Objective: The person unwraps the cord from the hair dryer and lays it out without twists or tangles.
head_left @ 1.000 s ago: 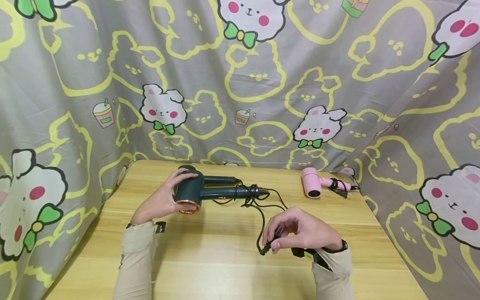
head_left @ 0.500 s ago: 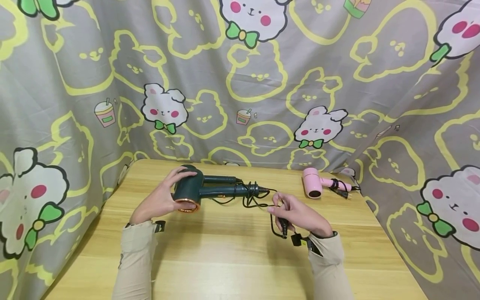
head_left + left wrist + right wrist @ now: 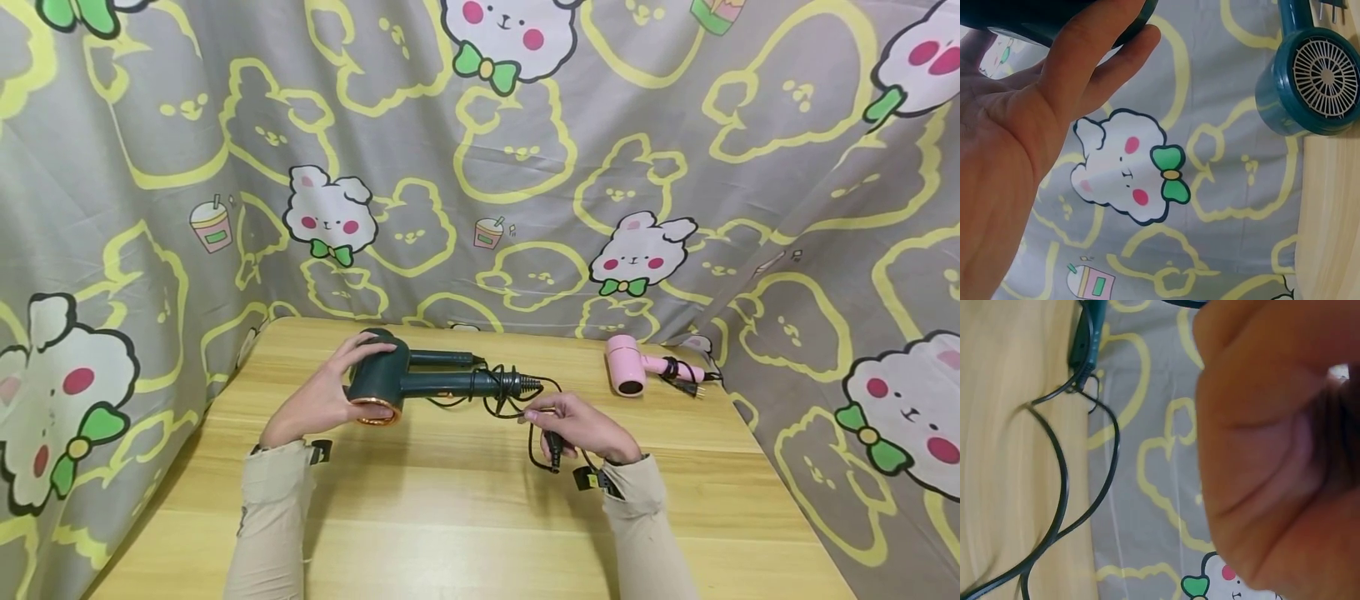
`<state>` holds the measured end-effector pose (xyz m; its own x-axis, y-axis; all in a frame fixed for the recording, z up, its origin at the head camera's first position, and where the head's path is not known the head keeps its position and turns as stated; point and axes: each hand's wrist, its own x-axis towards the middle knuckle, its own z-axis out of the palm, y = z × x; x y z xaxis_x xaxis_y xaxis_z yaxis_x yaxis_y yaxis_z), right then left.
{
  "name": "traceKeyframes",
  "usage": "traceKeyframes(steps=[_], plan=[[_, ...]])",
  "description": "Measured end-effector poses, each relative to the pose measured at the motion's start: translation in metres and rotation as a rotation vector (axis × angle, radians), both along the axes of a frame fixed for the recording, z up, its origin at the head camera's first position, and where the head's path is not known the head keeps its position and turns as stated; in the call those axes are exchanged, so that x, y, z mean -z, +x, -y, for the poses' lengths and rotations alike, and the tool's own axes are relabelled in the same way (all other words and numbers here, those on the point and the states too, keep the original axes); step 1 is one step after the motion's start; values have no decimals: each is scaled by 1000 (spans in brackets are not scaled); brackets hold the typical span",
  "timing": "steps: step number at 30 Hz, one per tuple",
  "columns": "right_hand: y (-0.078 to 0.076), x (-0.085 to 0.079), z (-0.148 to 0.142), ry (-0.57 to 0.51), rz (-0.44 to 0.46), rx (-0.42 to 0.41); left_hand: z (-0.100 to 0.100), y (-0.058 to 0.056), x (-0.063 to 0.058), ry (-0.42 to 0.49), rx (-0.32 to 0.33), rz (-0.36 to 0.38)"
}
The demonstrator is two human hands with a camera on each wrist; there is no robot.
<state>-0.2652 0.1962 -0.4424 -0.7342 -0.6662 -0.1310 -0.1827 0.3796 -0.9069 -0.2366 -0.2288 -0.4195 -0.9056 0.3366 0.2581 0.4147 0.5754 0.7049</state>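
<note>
Head view: the left hand (image 3: 315, 402), at left, stretches forward with thumb and fingers gripping the head of the nearer green dryer (image 3: 380, 379), handle (image 3: 442, 384) pointing right. The right hand (image 3: 588, 427), back upward, pinches the black cord (image 3: 531, 446) near that handle's right end, plug (image 3: 553, 448) under the palm.

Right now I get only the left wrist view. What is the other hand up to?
Observer: In the head view, the right hand pinches a black cord.
Visitor: And the dark green hair dryer held by the left hand, is anything round its handle?
Observer: Yes, loops of black cord wrap around it.
Visitor: Any other colour of dryer on the table?
Observer: Yes, a pink hair dryer lies toward the back right.
</note>
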Motion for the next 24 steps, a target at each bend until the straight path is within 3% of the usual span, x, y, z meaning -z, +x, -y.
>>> traceKeyframes(steps=[6, 14, 24], plan=[[-2, 3, 0, 15, 26, 155, -4, 0, -3, 0, 35, -13], [-4, 4, -1, -88, 8, 378, -10, -1, -2, -8, 57, -13], [-5, -4, -4, -211, -189, 559, -14, -1, -1, -23, 65, 14]])
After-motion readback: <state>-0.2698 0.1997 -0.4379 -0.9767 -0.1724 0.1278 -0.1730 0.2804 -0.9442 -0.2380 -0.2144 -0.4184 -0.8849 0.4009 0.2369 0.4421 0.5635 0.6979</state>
